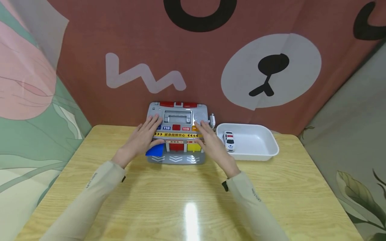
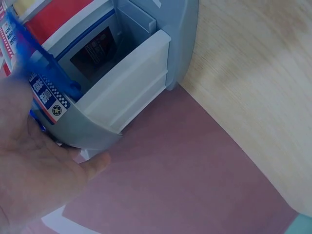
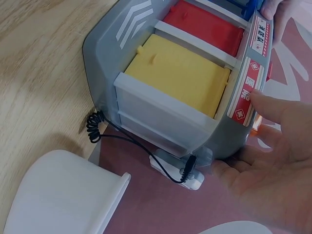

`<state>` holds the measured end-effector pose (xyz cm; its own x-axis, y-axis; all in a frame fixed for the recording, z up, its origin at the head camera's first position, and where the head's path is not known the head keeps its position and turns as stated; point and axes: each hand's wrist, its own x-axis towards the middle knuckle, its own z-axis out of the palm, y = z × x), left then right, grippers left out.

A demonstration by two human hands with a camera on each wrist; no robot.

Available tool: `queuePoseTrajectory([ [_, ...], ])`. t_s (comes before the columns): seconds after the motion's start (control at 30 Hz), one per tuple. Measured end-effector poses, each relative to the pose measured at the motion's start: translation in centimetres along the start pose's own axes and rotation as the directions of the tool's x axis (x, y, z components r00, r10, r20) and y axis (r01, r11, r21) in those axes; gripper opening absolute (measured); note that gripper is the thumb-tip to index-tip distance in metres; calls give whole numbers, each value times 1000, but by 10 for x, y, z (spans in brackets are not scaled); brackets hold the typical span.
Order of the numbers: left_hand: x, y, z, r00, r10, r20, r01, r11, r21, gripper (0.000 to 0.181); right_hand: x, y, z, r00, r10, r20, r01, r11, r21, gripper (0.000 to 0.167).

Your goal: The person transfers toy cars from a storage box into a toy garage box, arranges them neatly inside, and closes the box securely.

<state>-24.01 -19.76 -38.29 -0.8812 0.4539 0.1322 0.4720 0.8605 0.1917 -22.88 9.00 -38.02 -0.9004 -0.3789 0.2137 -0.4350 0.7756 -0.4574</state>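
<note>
A grey toy station (image 1: 176, 160) stands against the back curtain. Its blue door (image 1: 155, 151) is swung up and outward, baring a compartment (image 2: 97, 53) in the left wrist view. The red door (image 3: 204, 27) and yellow door (image 3: 178, 73) are closed. My left hand (image 1: 138, 139) rests on the station's left side, fingers extended over the top and thumb near the blue door. On the right side lies my right hand (image 1: 214, 144), fingers on the upper panel, thumb touching the front label strip (image 3: 246, 87) in the right wrist view.
A white tray (image 1: 259, 156) sits just right of the station, holding a white toy car (image 1: 229, 141) at its left end. A white handset (image 3: 178, 170) on a coiled black cord (image 3: 95, 129) hangs at the station's right side. Wooden tabletop (image 1: 169, 197) lies in front.
</note>
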Motion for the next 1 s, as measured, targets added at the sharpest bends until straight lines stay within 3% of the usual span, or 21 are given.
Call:
queuePoseTrajectory([
  [0.5,1,-2,0,1000,-28,11,29,994,-107,89,0,-1,0,1000,16,-1,-16,1000,1,66],
  [0.7,-1,-5,2,999,-42,2,42,983,-179,98,-2,-1,2,1000,18,4,-18,1000,22,65],
  [1.0,-4,-15,-1,997,-63,33,67,989,-129,102,0,2,4,1000,-4,-8,4,1000,-9,64],
])
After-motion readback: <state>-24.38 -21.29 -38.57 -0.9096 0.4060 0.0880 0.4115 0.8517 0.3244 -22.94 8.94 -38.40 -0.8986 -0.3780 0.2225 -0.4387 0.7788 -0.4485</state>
